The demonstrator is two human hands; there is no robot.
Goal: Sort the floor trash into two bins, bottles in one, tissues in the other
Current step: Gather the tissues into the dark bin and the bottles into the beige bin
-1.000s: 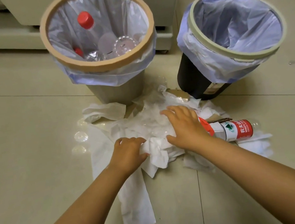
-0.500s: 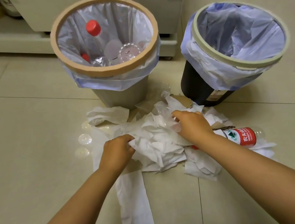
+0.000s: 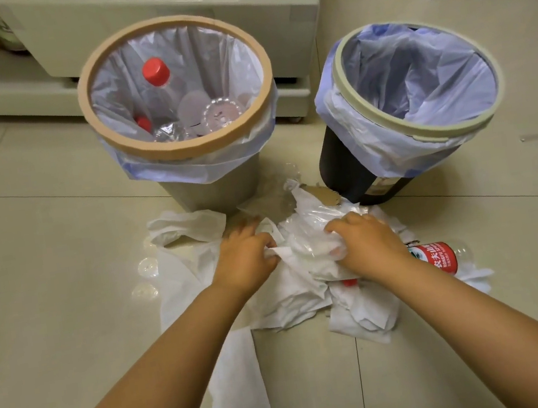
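Tissues [image 3: 294, 293] lie heaped on the floor [image 3: 50, 303] before the tan-rimmed bin [image 3: 183, 148] and the dark bin [image 3: 341, 166], bunched between and under both hands; the left hand [image 3: 244, 259] has its fingers [image 3: 260, 239] curled into the heap, gripping a fold; the right hand [image 3: 366, 245] clenches a crumpled wad, fingers bent round it; a red-labelled bottle [image 3: 437, 258] lies just beside the right wrist, partly among tissues.
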